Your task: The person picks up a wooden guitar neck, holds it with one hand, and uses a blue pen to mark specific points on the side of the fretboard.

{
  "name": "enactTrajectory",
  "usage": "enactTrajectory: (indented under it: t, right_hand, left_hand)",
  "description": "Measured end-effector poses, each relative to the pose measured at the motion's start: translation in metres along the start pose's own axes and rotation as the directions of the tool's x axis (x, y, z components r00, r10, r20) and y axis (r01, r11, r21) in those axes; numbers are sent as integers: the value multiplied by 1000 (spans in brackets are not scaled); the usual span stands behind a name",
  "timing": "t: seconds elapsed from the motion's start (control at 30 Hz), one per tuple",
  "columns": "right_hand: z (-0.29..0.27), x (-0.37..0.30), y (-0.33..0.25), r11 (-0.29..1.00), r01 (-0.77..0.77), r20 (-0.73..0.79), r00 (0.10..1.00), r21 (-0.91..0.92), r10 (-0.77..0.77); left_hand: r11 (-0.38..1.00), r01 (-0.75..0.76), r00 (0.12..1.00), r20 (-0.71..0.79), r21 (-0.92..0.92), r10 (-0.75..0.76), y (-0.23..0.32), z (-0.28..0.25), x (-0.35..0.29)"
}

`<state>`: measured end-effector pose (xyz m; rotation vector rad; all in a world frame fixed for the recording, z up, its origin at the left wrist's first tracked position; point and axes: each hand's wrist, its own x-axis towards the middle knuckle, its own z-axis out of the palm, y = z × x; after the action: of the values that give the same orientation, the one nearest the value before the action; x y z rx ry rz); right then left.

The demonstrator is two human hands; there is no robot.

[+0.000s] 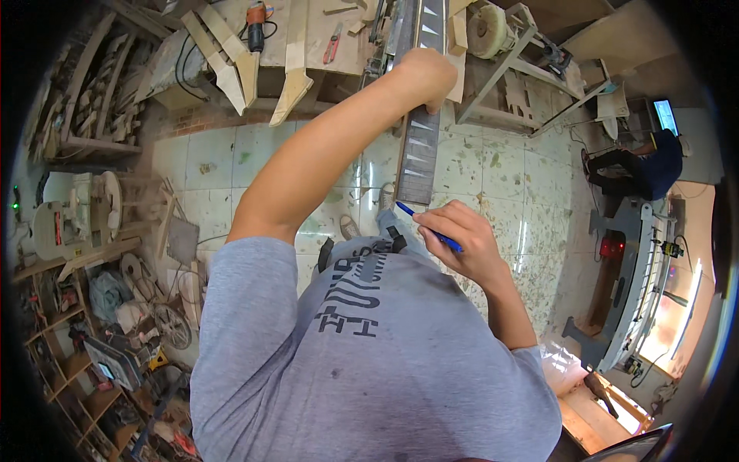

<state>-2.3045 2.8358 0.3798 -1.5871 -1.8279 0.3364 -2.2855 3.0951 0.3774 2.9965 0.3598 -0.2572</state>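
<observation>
A long guitar neck [418, 158] with a dark fingerboard and pale triangular inlays reaches from the bench toward my body. My left hand [426, 77] is closed over its middle, and the fingertips are hidden beneath the hand. Near the neck's close end, my right hand [466, 239] holds a blue pen [445, 239] in a writing grip. The pen's tip points up and left and lies beside the end of the fingerboard; whether it touches I cannot tell.
On the bench [269, 77] lie shaped wooden pieces [296, 54], an orange-black power tool [256, 27] and a red-handled cutter [332, 45]. A round wheel machine [491, 32] stands at far right. Another person [654, 165] sits by a screen; a grey machine [627, 285] is nearer.
</observation>
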Motion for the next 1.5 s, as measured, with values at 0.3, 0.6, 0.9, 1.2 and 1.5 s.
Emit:
enactTrajectory:
  t: [0.3,0.6,0.9,1.2,1.5]
  right_hand:
    - [3,-7,1,998,-33,-27,999,-47,32]
    - [-14,-25,7,985,-159,-79,985,-67,154]
    - [-22,-27,6,981,-169,-177,967,93,183]
    - [3,-23,8,985,-139,-177,972,106,156]
    - [-21,-34,18,968,-236,-317,915,82,250]
  left_hand:
    - [1000,-8,1000,6,-5,8,1,-4,-3]
    - [998,-43,999,-30,41,44,2,3,1]
    - [996,-77,997,-9,34,77,-1,-10,-2]
    - [995,-33,999,45,92,29,1,-10,2]
    - [997,-30,999,22,77,29,0,-8,2]
